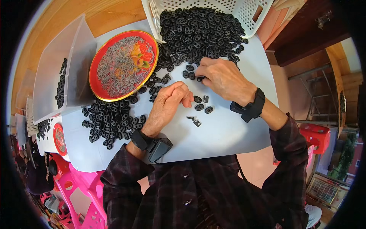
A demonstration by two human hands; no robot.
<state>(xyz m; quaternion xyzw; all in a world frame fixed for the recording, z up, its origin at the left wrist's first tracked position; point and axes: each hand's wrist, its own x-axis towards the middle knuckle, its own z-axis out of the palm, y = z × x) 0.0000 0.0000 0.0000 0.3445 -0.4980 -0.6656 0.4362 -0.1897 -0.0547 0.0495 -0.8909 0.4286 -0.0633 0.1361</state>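
Black piece (201,79), small, partly hidden: at the fingertips of the right hand (225,81), which appears to pinch it between thumb and fingers, beside loose ovals at the heap's near side. Handling, judged by eye: light, stiff, probably plastic, smooth enough to slip, hardly fragile; best gripped across its narrow sides, leaving the face free. Left hand (167,101): fingers curled inward, contents cannot be told. Between and below the hands, on the pale surface (236,137): black two-holed ovals (199,107), a greyish holed block (206,99), a second block (196,123), a small dark pin (190,117) just beside it. Beyond the right hand: large heap (202,30) of black ovals, spilling from a white basket (263,8); its crowding hampers picking out singles. Beyond the left hand: red tray (97,86), gold-rimmed, bearing grey screws (118,72); second heap (114,118) beside it, hemming in that side. Farther left: clear box (49,87), black ovals inside; pink chair (91,183) below.
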